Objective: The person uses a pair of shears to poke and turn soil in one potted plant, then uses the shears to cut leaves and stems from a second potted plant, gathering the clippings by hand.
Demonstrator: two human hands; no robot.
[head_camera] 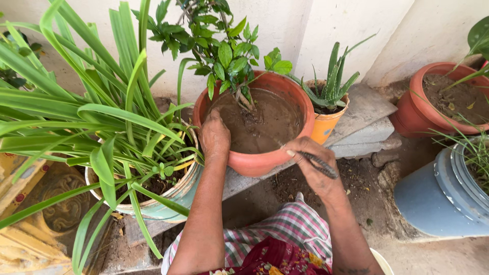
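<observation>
- Left hand (pixel 214 136) is resting on the near-left rim of the terracotta pot (pixel 300 102), fingers curling over the edge onto the wet soil (pixel 270 122); its grip is closing loosely on the rim, holding nothing else.
- Right hand (pixel 310 165) is gripping a dark ridged tool (pixel 318 164), fingers wrapped fully around it; the working end is pointing toward the pot's near rim, and I cannot tell whether it is touching the soil.
- The pot is sitting on a stone slab (pixel 372 109), its near side overhanging the slab edge. Risk, as I judge it: pressing down on that rim is tipping the pot toward the person.
- The soil is looking waterlogged, with the leafy shrub (pixel 229 53) rooted off-centre at the back. Risk: digging near the stem is cutting roots or loosening the plant so it leans.
- Muddy rim plus wet fingers: the left hand is likely slipping if it takes load.
- The small orange pot of aloe (pixel 331 84) is touching or just beside the big pot; any shove is knocking it off the slab.
- The long strap leaves (pixel 102 112) at left are crowding the left forearm and could snag.
</observation>
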